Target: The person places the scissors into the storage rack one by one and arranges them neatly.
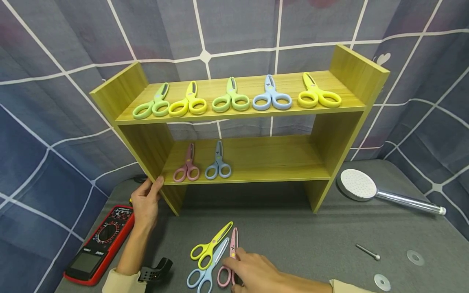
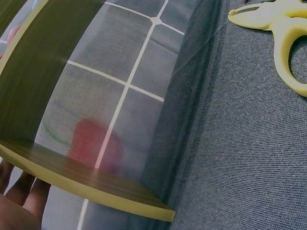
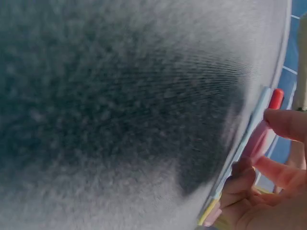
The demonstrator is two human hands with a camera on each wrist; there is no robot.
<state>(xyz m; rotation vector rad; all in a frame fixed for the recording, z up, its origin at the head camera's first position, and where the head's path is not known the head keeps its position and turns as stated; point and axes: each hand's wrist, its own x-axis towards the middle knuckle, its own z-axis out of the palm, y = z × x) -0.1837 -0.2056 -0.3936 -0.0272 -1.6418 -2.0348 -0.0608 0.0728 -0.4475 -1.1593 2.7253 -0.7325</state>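
Note:
My left hand (image 1: 145, 205) grips the left side panel of a two-tier wooden shelf (image 1: 264, 156), with the thumb at the front edge by the lower board. In the left wrist view, its fingers (image 2: 36, 196) wrap the panel's outer side. At the front, my right hand (image 1: 258, 270) pinches a pair of pink scissors (image 1: 233, 241) near the handles; the palm hides part of one loop. Blue scissors (image 1: 218, 254) and yellow scissors (image 1: 222, 233) lie just left of them on the grey cloth. In the right wrist view, thumb and fingers close around the pink handle (image 3: 259, 139).
Several green, yellow and blue scissors (image 1: 271, 95) line the upper board. Dark pink scissors (image 1: 188, 165) and blue scissors (image 1: 218, 160) sit on the lower one. A red multimeter (image 1: 102, 242) lies left; at right are a shower head (image 1: 357, 185), a bolt (image 1: 368, 252) and two washers (image 1: 382, 282).

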